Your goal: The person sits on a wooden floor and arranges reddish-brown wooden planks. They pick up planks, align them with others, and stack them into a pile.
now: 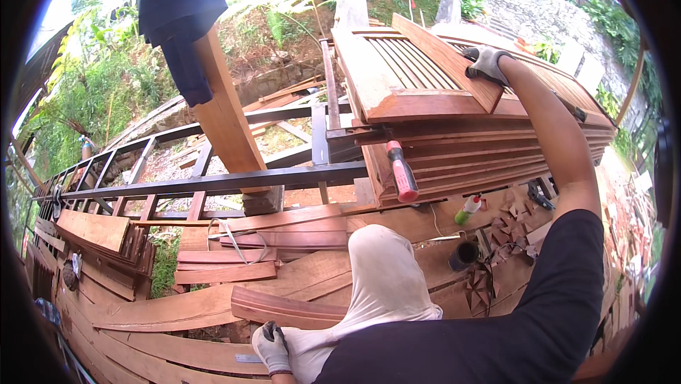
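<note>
My right hand (487, 64), in a grey-and-black work glove, grips the edge of a reddish wooden board (431, 56). That board lies slantwise across the top slatted wooden panel (393, 102) of a stack. A dark-handled tool (577, 112) sits on the stack beyond my forearm. From the stack's near side juts a hand tool with a red-and-black handle (403, 171); its tip is hidden. My gloved left hand (272, 349) is down by my thigh, fingers curled. A metal ruler (248, 358) shows beside it; whether I hold the ruler is unclear.
A dark metal frame (213, 186) runs leftward past a thick upright timber (226, 118). Someone in dark clothes (175, 16) stands behind it. Planks (260, 256) surround my knee. At right are a green bottle (468, 209), a black cup (464, 255) and triangular wood offcuts (481, 285).
</note>
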Available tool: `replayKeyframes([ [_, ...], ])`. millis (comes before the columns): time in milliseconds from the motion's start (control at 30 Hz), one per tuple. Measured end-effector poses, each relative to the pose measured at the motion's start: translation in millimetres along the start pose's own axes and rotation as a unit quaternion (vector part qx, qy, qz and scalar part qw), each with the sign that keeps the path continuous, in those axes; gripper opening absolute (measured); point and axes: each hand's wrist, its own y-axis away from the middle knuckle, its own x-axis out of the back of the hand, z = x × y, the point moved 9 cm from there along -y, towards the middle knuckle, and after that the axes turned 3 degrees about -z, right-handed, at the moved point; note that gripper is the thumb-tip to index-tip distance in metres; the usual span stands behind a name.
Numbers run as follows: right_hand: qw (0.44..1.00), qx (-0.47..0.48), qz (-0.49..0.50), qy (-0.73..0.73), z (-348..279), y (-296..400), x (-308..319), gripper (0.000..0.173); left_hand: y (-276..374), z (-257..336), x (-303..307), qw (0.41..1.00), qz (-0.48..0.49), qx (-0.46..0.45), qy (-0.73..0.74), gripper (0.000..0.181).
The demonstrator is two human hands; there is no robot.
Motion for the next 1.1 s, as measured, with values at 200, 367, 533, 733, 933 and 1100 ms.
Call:
replayKeyframes([
  [200, 0.995, -0.002, 0.026, 0.101, -16, -2, 2, 0.049, -2, 9, -4, 0.993, -0.004, 0.021, 0.112, 0.018],
  [367, 0.996, -0.007, 0.027, 0.084, -13, -2, 0, 0.050, -6, 7, -6, 0.994, -0.002, 0.008, 0.109, 0.017],
  [533, 0.998, -0.007, 0.038, 0.058, -5, -4, 1, 0.051, -5, 27, -4, 0.996, 0.005, 0.014, 0.088, 0.015],
  [733, 0.998, -0.025, 0.025, 0.050, 0, -1, 2, 0.059, -3, 17, -2, 0.995, 0.016, -0.011, 0.093, 0.014],
  [933, 0.999, 0.014, 0.033, 0.020, -20, -3, -5, 0.056, 3, 7, 8, 0.981, 0.048, 0.040, 0.182, 0.014],
  [1100, 0.981, 0.078, 0.069, -0.166, 50, 13, 7, 0.066, -12, 30, -11, 0.997, 0.022, -0.043, 0.057, 0.011],
])
